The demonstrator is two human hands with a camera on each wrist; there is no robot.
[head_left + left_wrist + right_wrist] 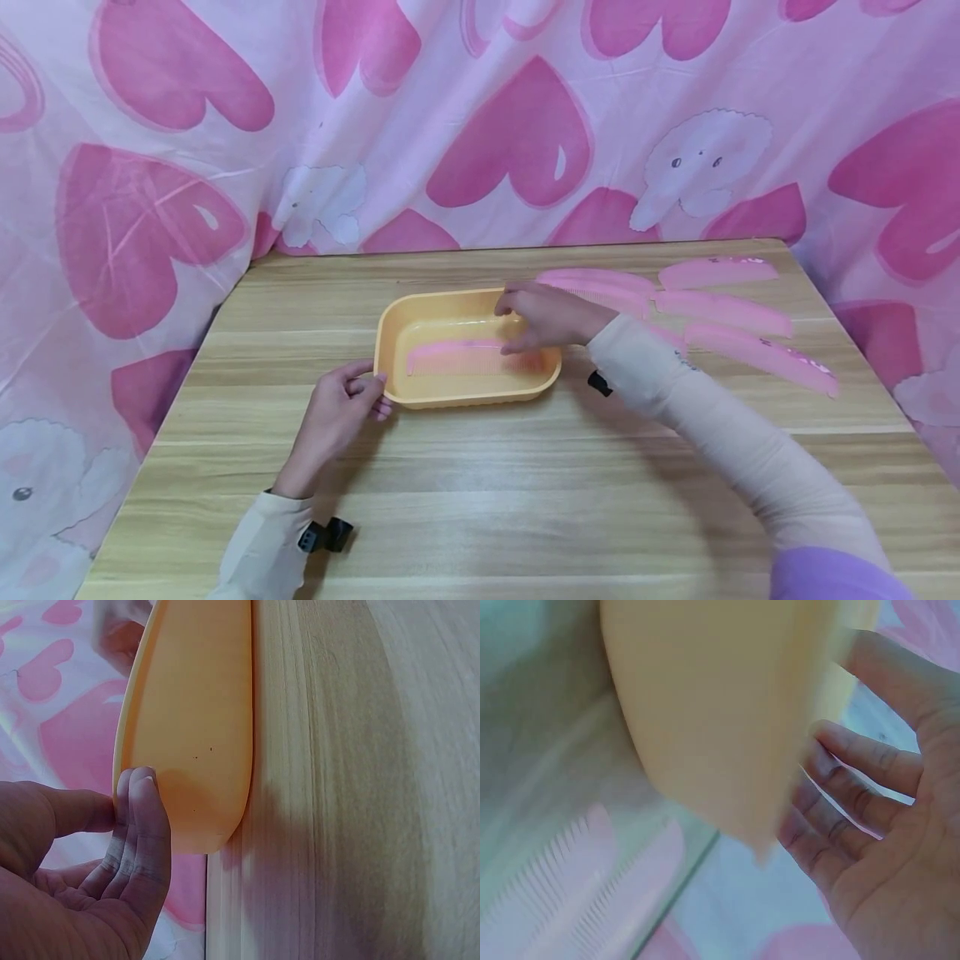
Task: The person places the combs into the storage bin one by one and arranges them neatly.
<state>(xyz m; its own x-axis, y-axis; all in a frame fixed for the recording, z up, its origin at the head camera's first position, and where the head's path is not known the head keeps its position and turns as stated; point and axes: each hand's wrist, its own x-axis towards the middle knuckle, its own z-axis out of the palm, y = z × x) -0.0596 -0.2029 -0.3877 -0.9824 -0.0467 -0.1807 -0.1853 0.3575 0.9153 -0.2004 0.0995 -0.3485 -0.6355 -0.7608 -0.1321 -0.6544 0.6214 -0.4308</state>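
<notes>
A yellow-orange plastic tray stands on the wooden table. Inside it lies one pink comb, lengthwise along the bottom. My left hand pinches the tray's left end, thumb at the rim and fingers against the outer wall, as the left wrist view shows of the tray wall. Over the tray's right end reaches my right hand, thumb and fingers spread apart above the comb's right end. From the right wrist view, that hand has nothing between its fingers.
Several pink combs lie spread on the table to the right of the tray, some partly behind the right forearm. A pink curtain with hearts hangs along the table's back edge and sides. Bare wood shows in front of the tray.
</notes>
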